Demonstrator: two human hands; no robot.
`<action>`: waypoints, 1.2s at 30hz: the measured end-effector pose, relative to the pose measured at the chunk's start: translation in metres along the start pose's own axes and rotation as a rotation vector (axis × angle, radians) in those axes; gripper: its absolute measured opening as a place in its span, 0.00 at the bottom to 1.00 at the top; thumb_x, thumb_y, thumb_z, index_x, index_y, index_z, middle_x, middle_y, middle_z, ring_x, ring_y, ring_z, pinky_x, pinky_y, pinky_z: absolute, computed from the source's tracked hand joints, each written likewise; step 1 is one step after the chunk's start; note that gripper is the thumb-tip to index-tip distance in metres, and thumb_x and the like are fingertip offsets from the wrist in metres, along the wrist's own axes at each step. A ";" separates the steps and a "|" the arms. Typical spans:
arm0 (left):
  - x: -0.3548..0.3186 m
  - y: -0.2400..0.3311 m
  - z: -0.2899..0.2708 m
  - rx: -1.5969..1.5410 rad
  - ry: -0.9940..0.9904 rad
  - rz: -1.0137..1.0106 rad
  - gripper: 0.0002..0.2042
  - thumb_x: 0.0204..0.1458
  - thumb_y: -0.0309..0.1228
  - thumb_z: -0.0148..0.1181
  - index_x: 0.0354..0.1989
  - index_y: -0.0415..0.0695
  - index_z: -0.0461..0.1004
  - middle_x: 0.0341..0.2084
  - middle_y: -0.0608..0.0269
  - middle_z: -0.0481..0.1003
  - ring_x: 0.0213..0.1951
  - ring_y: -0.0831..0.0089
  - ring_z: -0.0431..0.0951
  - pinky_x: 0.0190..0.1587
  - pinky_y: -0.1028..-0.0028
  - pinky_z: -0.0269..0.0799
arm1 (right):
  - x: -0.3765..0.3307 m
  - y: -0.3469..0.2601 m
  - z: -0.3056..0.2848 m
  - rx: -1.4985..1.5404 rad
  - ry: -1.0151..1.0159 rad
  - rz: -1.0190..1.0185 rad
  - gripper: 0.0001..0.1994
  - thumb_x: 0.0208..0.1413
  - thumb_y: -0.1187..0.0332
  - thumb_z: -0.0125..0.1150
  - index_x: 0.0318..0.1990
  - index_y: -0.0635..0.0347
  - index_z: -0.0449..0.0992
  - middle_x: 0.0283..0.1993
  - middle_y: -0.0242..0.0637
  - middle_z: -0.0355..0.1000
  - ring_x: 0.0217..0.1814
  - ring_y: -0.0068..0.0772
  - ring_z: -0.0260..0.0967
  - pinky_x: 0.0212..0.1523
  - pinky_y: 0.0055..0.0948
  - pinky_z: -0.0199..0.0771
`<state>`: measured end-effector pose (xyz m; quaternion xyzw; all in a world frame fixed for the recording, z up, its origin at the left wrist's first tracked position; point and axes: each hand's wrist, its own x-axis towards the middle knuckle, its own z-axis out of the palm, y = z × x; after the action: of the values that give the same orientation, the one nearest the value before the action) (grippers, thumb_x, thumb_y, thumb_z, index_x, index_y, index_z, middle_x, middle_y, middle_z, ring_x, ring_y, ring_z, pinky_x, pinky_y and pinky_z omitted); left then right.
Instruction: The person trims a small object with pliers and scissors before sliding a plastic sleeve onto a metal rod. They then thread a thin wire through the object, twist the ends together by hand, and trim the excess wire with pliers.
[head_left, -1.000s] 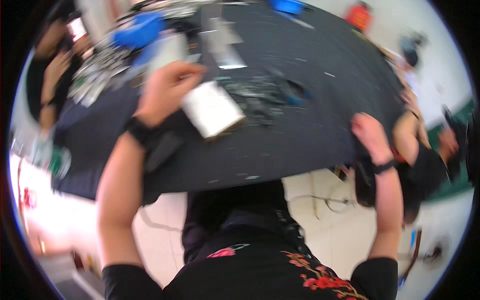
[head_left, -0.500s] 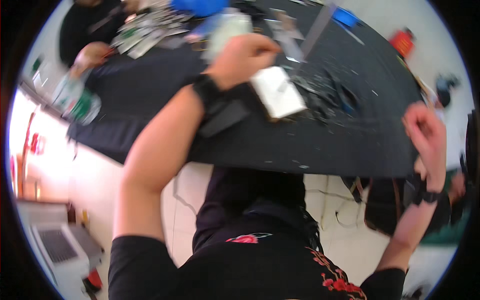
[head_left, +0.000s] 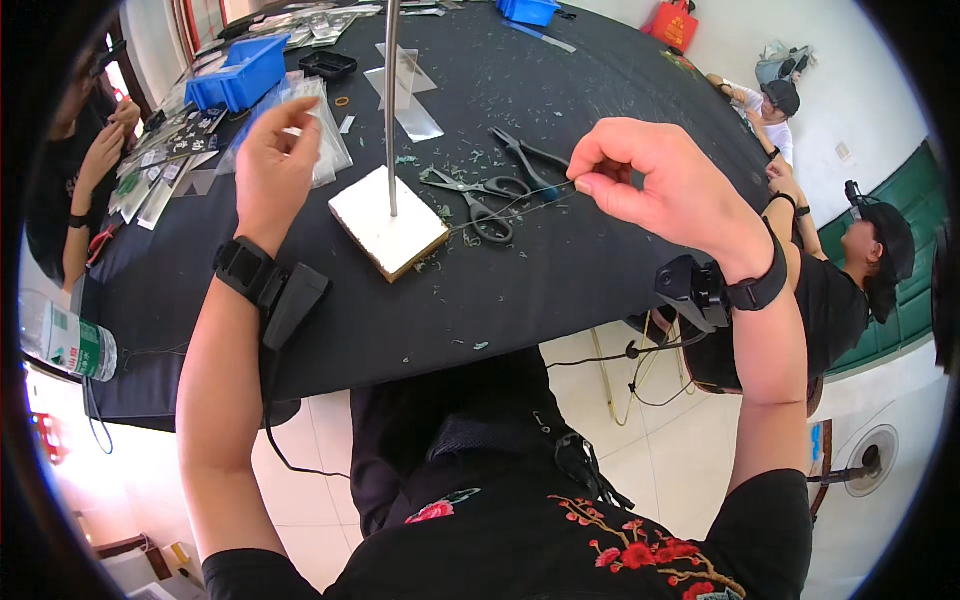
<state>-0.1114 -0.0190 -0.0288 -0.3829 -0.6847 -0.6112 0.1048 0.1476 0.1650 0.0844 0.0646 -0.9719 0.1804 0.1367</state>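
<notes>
My right hand (head_left: 660, 180) is raised over the black table (head_left: 500, 290) and pinches a thin wire (head_left: 510, 205) between thumb and forefinger. The wire runs left toward a white-topped wooden block (head_left: 388, 235) that carries an upright metal rod (head_left: 391, 100). My left hand (head_left: 275, 160) hovers just left of the block, fingertips pinched together; whether anything thin lies between them is too fine to see. Scissors (head_left: 480, 195) and dark pliers (head_left: 530, 160) lie between the block and my right hand, among small green scraps.
Clear plastic bags (head_left: 320, 130), a blue bin (head_left: 240, 75) and a black tray (head_left: 328, 65) lie beyond the block. A water bottle (head_left: 75, 345) stands at the left edge. One person (head_left: 85, 170) works at the left, others (head_left: 850, 260) sit at the right.
My right hand has come in from the table's right edge to above the table and now pinches the wire. My left hand stays near the block. The view has swung and steadied.
</notes>
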 end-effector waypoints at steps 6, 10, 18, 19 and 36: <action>0.008 0.019 -0.013 0.154 0.293 0.256 0.11 0.48 0.23 0.55 0.42 0.44 0.72 0.26 0.69 0.68 0.23 0.85 0.65 0.26 0.85 0.62 | 0.001 -0.029 -0.011 -0.132 0.010 -0.093 0.04 0.45 0.80 0.54 0.30 0.64 0.68 0.28 0.34 0.65 0.26 0.23 0.64 0.27 0.19 0.64; -0.007 0.063 -0.024 -0.171 0.197 0.150 0.09 0.50 0.27 0.53 0.40 0.43 0.73 0.21 0.71 0.72 0.20 0.86 0.67 0.23 0.85 0.62 | 0.021 -0.082 -0.015 -0.255 0.066 -0.300 0.05 0.43 0.81 0.53 0.30 0.64 0.68 0.28 0.38 0.65 0.30 0.38 0.65 0.32 0.26 0.66; -0.131 0.119 -0.066 -0.429 -0.060 -0.307 0.18 0.49 0.22 0.50 0.50 0.37 0.65 0.41 0.63 0.72 0.19 0.88 0.67 0.21 0.87 0.63 | 0.099 -0.143 0.006 -0.453 0.055 -0.724 0.07 0.43 0.84 0.48 0.31 0.66 0.65 0.30 0.40 0.63 0.32 0.40 0.63 0.33 0.29 0.64; -0.147 0.116 -0.070 -0.413 0.030 -0.266 0.17 0.48 0.20 0.51 0.49 0.37 0.66 0.40 0.64 0.72 0.20 0.87 0.67 0.21 0.86 0.63 | 0.112 -0.147 0.012 -0.454 0.047 -0.773 0.07 0.44 0.83 0.48 0.32 0.65 0.65 0.31 0.41 0.64 0.32 0.41 0.64 0.33 0.30 0.64; -0.337 0.032 -0.171 0.061 0.368 -0.601 0.09 0.41 0.17 0.52 0.34 0.37 0.72 0.33 0.61 0.70 0.23 0.80 0.66 0.23 0.82 0.65 | 0.294 -0.204 0.229 -0.513 -0.308 -0.879 0.07 0.48 0.76 0.45 0.34 0.64 0.69 0.35 0.43 0.67 0.42 0.46 0.66 0.40 0.37 0.66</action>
<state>0.0847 -0.3103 -0.1713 -0.0445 -0.7544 -0.6528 0.0531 -0.1525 -0.1305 0.0313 0.4559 -0.8750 -0.1490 0.0663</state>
